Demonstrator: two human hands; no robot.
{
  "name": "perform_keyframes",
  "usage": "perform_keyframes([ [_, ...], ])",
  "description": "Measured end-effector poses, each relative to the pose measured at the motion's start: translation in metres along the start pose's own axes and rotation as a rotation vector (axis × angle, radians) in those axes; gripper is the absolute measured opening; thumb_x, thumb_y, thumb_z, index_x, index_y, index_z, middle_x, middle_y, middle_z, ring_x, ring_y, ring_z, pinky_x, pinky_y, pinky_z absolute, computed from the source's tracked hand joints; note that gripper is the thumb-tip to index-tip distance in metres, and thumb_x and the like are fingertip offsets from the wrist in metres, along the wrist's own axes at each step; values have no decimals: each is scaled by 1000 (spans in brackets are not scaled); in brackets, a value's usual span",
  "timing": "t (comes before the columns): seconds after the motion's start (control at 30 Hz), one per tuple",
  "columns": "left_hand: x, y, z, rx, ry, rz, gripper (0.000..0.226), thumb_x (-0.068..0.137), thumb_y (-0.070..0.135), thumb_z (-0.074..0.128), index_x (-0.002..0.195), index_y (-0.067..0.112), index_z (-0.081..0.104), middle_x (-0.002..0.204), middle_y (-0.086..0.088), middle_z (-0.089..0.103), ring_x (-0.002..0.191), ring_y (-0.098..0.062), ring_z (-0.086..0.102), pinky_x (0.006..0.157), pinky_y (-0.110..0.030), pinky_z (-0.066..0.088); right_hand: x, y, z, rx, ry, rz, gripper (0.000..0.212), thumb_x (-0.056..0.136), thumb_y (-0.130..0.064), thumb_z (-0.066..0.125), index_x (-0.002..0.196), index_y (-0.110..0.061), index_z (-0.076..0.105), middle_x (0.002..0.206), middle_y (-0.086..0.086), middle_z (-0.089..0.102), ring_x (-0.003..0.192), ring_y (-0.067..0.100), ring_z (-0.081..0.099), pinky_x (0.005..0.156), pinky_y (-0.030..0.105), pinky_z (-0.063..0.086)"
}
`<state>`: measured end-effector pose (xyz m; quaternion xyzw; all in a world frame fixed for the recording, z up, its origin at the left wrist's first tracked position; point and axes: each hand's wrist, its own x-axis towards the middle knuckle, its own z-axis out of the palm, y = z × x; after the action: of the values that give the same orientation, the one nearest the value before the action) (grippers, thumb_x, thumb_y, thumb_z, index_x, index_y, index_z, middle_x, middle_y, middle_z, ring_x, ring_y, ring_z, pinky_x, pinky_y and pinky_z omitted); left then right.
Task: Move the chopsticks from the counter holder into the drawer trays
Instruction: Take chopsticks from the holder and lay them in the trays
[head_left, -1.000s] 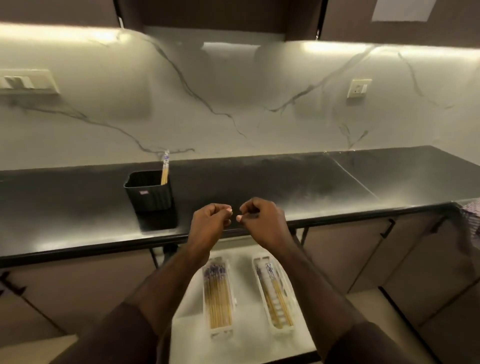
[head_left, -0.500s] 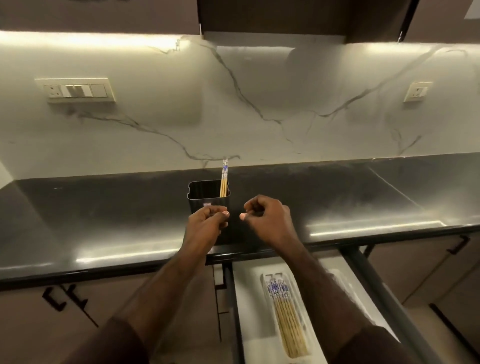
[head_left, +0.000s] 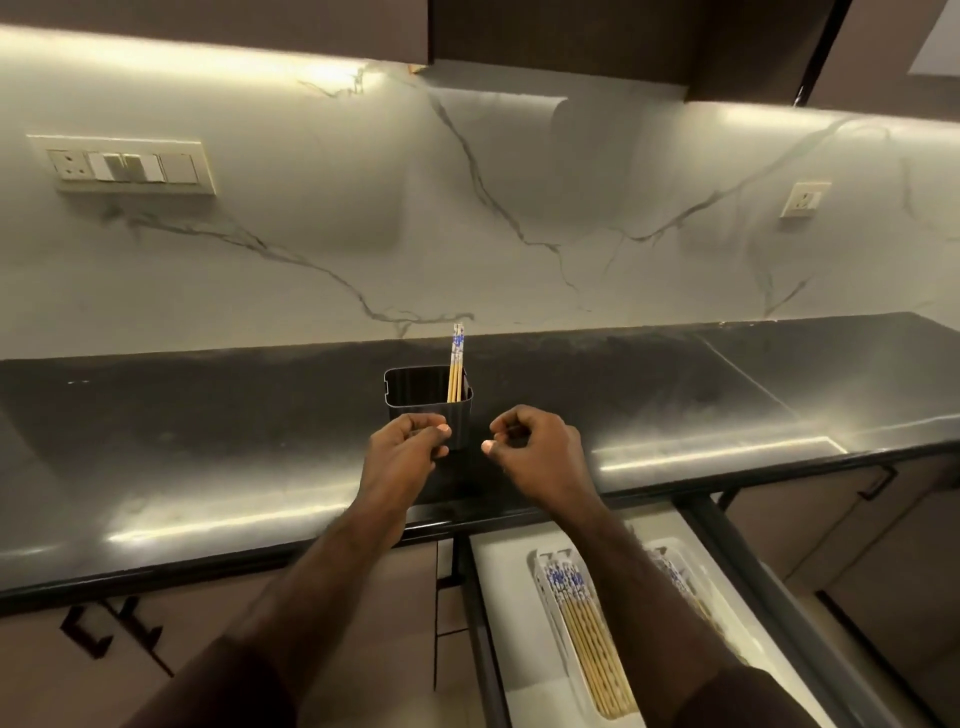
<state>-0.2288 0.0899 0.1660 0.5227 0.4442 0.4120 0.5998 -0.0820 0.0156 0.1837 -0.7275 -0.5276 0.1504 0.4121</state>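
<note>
Chopsticks (head_left: 456, 366): a last few stand in the right rear corner of the holder, close to upright with a slight lean; pale shafts, blue-and-white patterned tops clear of the rim.
Holder (head_left: 415, 387): a black ribbed box, open at the top, standing on the counter just beyond both hands.
Key relation: the chopsticks lie ahead of and above the hands, roughly between them; their long axis is near vertical, so the coming lift would likely go straight up out of the holder.
Nearer hand: hard to call; the left one reaches the holder's front wall, while the right one sits on the side where the chopsticks stand, so either could take them.
Left hand (head_left: 402, 449): fingers curled with thumb meeting fingertips, holding nothing visible; it overlaps the lower front of the holder, though contact cannot be confirmed.
Right hand (head_left: 535, 449): fingers loosely curled, thumb tip forward, holding nothing; just right of the holder and apart from it.
Counter (head_left: 208, 441): dark, glossy stone with streaks of reflected light.
Drawer (head_left: 501, 613): pulled open below the counter edge at lower right.
Trays: a white tray (head_left: 537, 564) holds a row of stored chopsticks (head_left: 587, 629) lying lengthwise, patterned ends toward the counter; a second tray (head_left: 675, 551) is mostly hidden behind the right forearm.
Progress: judged nearly done, with most already in the drawer.
Writing: no brand or readable label; wall switch plate (head_left: 124, 166) and socket (head_left: 804, 200) are unmarked.
</note>
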Motion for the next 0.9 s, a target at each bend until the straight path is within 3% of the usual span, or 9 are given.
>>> perform_keyframes([
  [0.37, -3, 17, 16, 16, -3, 73, 8, 90, 13, 65, 94, 17, 70, 96, -8, 70, 86, -18, 64, 71, -26, 50, -4, -9, -19, -11, 3, -49, 18, 84, -24, 73, 99, -22, 64, 87, -12, 62, 78, -2, 58, 63, 7, 39],
  [0.7, 74, 19, 20, 26, -18, 81, 10, 91, 14, 64, 97, 17, 71, 95, -7, 72, 91, -22, 68, 83, -40, 57, 51, 1, 3, -11, -11, 4, 15, 86, -25, 71, 96, -29, 60, 84, -16, 59, 77, -2, 59, 65, 8, 43],
  [0.9, 173, 18, 30, 79, -31, 78, 9, 90, 14, 65, 96, 18, 70, 88, -3, 73, 74, -8, 71, 59, -20, 52, 116, 22, 30, -28, 21, 148, 16, 86, -26, 70, 91, -36, 58, 84, -15, 61, 77, 0, 61, 68, 14, 50],
])
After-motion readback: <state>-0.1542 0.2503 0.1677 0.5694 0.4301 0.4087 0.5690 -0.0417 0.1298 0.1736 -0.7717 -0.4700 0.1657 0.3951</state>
